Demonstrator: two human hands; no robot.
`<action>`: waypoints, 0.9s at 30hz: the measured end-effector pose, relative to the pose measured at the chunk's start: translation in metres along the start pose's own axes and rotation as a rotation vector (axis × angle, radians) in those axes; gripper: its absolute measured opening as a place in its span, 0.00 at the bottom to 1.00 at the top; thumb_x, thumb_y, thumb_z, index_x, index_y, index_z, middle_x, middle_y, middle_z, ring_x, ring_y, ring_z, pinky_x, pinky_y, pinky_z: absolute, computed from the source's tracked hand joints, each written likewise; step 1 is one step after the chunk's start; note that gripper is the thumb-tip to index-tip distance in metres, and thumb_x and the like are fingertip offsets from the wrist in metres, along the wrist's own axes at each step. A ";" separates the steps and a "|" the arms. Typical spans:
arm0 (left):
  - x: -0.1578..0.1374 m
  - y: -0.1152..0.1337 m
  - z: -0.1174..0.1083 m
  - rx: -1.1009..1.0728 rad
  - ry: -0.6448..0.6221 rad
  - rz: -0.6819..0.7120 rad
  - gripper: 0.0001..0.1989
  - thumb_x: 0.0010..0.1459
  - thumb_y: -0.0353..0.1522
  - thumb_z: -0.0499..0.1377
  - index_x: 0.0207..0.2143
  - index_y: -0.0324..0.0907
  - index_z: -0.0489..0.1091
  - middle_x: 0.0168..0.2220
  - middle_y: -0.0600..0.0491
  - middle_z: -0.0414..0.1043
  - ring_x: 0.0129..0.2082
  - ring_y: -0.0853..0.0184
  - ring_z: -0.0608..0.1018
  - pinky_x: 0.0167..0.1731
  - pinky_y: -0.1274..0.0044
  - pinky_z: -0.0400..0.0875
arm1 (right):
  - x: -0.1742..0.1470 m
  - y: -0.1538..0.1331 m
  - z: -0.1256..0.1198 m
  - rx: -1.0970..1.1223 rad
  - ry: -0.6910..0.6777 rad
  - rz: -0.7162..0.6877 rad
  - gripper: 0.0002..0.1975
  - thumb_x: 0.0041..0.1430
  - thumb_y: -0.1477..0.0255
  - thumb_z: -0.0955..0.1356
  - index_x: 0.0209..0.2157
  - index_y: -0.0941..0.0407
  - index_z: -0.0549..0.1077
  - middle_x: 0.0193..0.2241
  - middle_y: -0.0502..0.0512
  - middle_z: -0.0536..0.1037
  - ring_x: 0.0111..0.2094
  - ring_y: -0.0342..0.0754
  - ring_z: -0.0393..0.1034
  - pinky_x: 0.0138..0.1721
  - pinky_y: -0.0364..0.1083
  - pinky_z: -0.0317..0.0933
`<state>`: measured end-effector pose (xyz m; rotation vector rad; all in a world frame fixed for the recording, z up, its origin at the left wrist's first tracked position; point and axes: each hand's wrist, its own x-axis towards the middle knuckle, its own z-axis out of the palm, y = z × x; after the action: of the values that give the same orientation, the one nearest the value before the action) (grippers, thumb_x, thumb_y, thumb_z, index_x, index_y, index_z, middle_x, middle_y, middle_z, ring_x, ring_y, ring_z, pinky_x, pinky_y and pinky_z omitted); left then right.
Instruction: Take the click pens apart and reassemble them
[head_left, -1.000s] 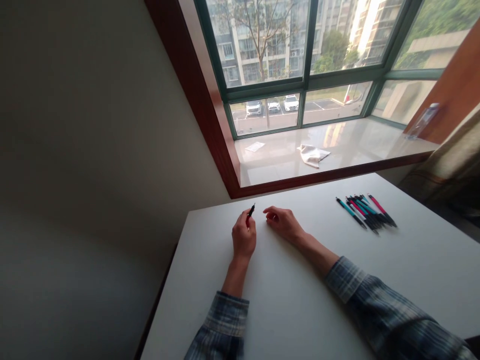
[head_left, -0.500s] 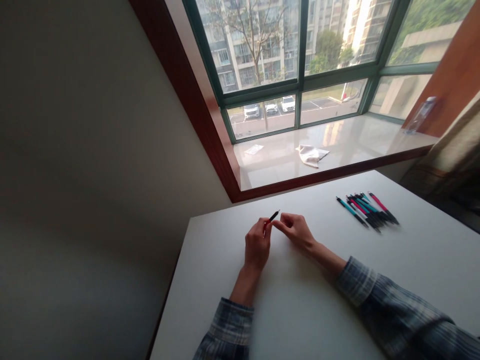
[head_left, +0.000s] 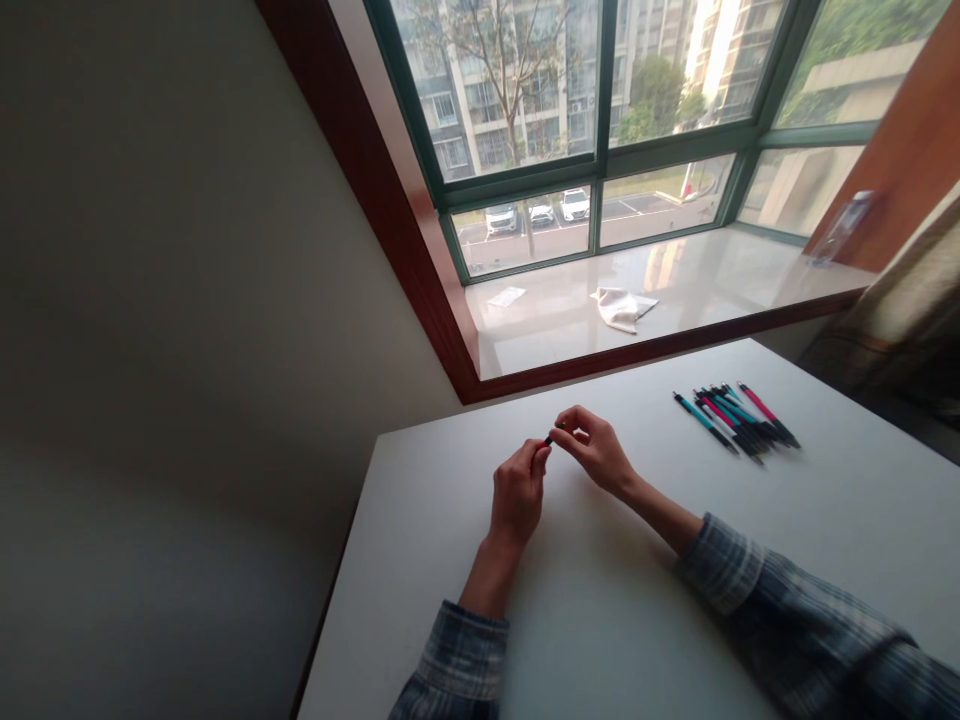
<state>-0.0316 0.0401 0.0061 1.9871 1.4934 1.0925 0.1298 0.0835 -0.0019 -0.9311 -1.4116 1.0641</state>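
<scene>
Just above the white table (head_left: 600, 610), my left hand (head_left: 517, 490) is closed around a red and black pen (head_left: 549, 441). Most of its barrel is hidden inside the fingers. The pen's black end points up and to the right, toward my right hand (head_left: 596, 452). Thumb and forefinger of that hand pinch around this end, so the tip is covered. To the right lies a loose pile of pens (head_left: 739, 422) in teal, red, white and black.
Behind the table runs a glossy window sill (head_left: 547, 335) with a crumpled white cloth (head_left: 624, 309) and a flat piece of paper (head_left: 507, 297). A clear bottle (head_left: 841, 230) stands at its right end. A grey wall (head_left: 225, 400) borders the left side.
My right hand has moved slightly up, its fingers opening from a curled pose and coming round the pen's black end. The left hand keeps its hold, shifted slightly.
</scene>
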 end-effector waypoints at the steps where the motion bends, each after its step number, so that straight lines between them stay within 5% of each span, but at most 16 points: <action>1: 0.000 0.001 0.001 -0.019 -0.005 -0.006 0.17 0.73 0.41 0.49 0.38 0.43 0.72 0.28 0.56 0.71 0.27 0.68 0.72 0.32 0.76 0.61 | 0.000 -0.001 0.000 0.037 0.009 0.005 0.15 0.59 0.58 0.73 0.36 0.55 0.75 0.32 0.53 0.76 0.34 0.48 0.70 0.35 0.46 0.67; 7: -0.002 0.005 0.007 -0.202 0.016 -0.087 0.17 0.72 0.42 0.50 0.37 0.42 0.72 0.26 0.57 0.68 0.25 0.68 0.70 0.31 0.77 0.61 | 0.000 -0.010 -0.001 0.304 -0.059 0.052 0.26 0.58 0.65 0.75 0.57 0.51 0.70 0.42 0.57 0.80 0.47 0.53 0.75 0.48 0.53 0.72; 18: -0.004 0.006 0.017 -0.522 0.006 -0.194 0.18 0.70 0.45 0.52 0.39 0.41 0.72 0.25 0.56 0.67 0.24 0.70 0.65 0.27 0.78 0.61 | 0.004 -0.013 -0.004 0.265 -0.066 0.034 0.26 0.57 0.65 0.75 0.57 0.52 0.72 0.42 0.57 0.80 0.47 0.54 0.75 0.48 0.54 0.72; 27: -0.004 0.004 0.018 -0.540 0.002 -0.208 0.18 0.69 0.46 0.53 0.39 0.41 0.72 0.25 0.56 0.67 0.25 0.70 0.65 0.27 0.78 0.61 | 0.004 -0.014 -0.003 0.266 -0.077 0.054 0.23 0.59 0.66 0.74 0.55 0.52 0.73 0.41 0.57 0.81 0.48 0.55 0.76 0.49 0.55 0.71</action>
<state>-0.0150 0.0371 -0.0033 1.4291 1.2058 1.2439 0.1330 0.0835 0.0124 -0.7452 -1.2750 1.3046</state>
